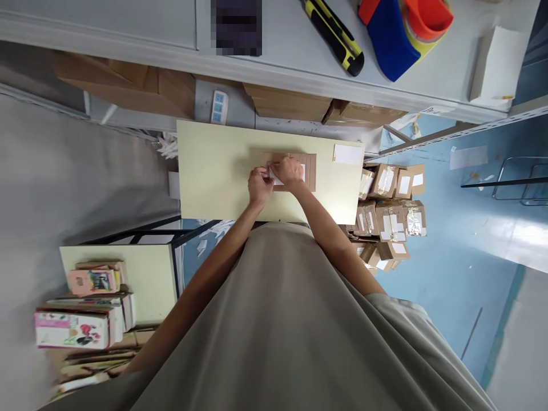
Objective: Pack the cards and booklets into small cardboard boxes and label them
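A flat brown cardboard package (311, 174) lies on the pale yellow worktable (214, 171). On top of it is a white label (277, 181), partly covered by my hands. My left hand (260, 185) is closed, thumb and fingers pinching at the label's left end. My right hand (289, 171) lies over the middle of the package, its fingers curled and pinched close to the left fingertips at the same end. The fingertips are small and overlap, so the exact hold is hard to see. White slips (346, 154) rest at the table's right end.
Above the table runs a grey shelf (128, 34) with a yellow-black utility knife (336, 37), a blue-red tape dispenser (396, 40) and a white paper stack (496, 65). A power strip (219, 107) sits behind. Taped boxes (389, 222) pile at right; books (72, 328) stand lower left.
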`<act>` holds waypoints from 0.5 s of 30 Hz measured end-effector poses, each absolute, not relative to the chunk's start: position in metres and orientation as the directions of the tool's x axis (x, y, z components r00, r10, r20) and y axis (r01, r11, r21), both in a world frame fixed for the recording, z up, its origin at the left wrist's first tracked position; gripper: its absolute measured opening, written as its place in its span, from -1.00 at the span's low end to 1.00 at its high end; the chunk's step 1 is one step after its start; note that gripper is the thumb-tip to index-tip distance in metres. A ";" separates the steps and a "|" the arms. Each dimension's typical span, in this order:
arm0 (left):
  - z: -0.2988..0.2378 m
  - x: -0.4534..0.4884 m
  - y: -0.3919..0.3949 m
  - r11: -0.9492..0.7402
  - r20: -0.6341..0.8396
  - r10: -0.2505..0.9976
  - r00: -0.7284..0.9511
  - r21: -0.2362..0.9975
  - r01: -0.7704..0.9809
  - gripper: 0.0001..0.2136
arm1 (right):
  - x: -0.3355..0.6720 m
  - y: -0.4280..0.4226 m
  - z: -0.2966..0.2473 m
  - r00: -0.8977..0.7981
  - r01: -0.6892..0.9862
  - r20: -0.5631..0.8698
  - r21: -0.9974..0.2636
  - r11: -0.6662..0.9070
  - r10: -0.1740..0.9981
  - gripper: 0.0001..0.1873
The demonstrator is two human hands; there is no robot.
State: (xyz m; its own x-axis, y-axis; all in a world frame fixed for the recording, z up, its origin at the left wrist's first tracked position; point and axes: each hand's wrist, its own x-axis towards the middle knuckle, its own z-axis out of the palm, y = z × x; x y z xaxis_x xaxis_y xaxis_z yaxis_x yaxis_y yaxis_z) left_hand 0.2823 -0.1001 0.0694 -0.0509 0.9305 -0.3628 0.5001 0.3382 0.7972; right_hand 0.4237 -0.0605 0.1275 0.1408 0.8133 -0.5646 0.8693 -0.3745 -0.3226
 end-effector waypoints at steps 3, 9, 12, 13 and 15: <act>0.073 0.282 -0.098 0.362 -0.375 0.922 -0.093 0.756 0.546 -0.65 | 0.422 -0.058 0.126 0.138 0.871 -0.557 -0.325 -0.368 0.819 -0.45; 0.069 0.270 -0.092 0.354 -0.403 0.914 -0.048 0.731 0.584 -0.58 | 0.426 -0.081 0.129 -0.006 0.874 -0.602 -0.392 -0.289 0.799 -0.65; 0.067 0.264 -0.089 0.350 -0.405 0.914 -0.025 0.756 0.553 -0.53 | 0.428 -0.085 0.130 -0.069 0.864 -0.608 -0.433 -0.257 0.791 -0.65; 0.066 0.263 -0.089 0.352 -0.406 0.914 -0.021 0.765 0.539 -0.52 | 0.429 -0.085 0.130 -0.080 0.861 -0.614 -0.439 -0.256 0.785 -0.65; 0.066 0.263 -0.088 0.370 -0.413 0.910 -0.031 0.776 0.510 -0.54 | 0.430 -0.084 0.131 -0.098 0.857 -0.625 -0.448 -0.253 0.775 -0.64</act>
